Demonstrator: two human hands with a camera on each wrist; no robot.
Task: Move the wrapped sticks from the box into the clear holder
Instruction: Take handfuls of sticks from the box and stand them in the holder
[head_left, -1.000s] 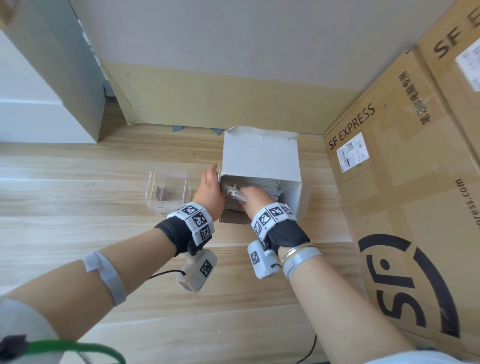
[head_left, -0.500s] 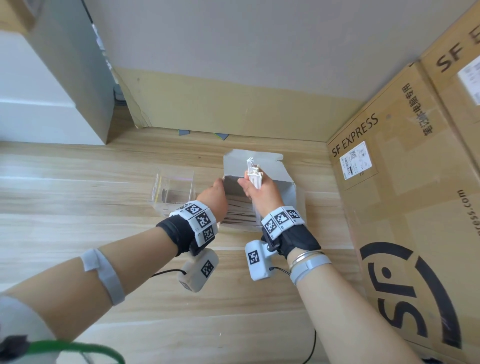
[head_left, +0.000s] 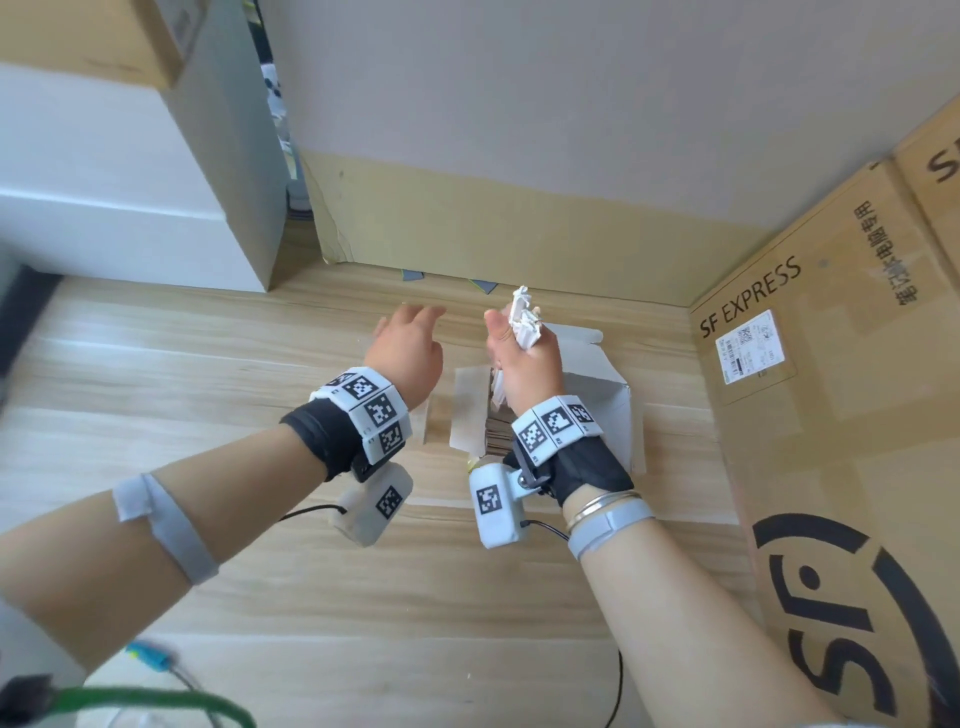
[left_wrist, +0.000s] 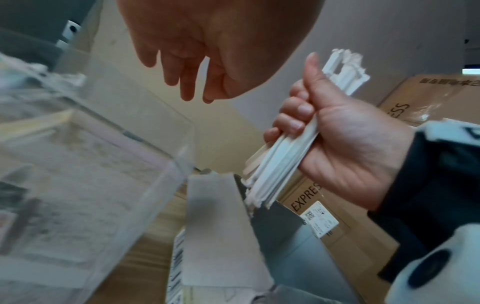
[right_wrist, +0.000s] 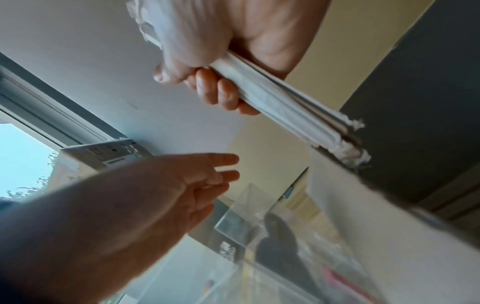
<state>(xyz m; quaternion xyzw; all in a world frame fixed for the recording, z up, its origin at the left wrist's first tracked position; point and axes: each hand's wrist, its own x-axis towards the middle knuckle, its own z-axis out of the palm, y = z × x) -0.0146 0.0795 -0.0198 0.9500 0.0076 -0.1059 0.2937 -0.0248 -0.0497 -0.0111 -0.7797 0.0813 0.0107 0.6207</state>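
White wrapped sticks (head_left: 525, 322) bundled in right hand (head_left: 524, 364); left hand (head_left: 408, 353) loose.

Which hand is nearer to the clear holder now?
Left. The left hand hovers open just above the clear holder; the right hand grips wrapped sticks over the box.

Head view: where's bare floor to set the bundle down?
Bare wood floor left of the left hand, and near the camera between the forearms. Crowded: the white box under the right hand, hard against the SF Express carton.
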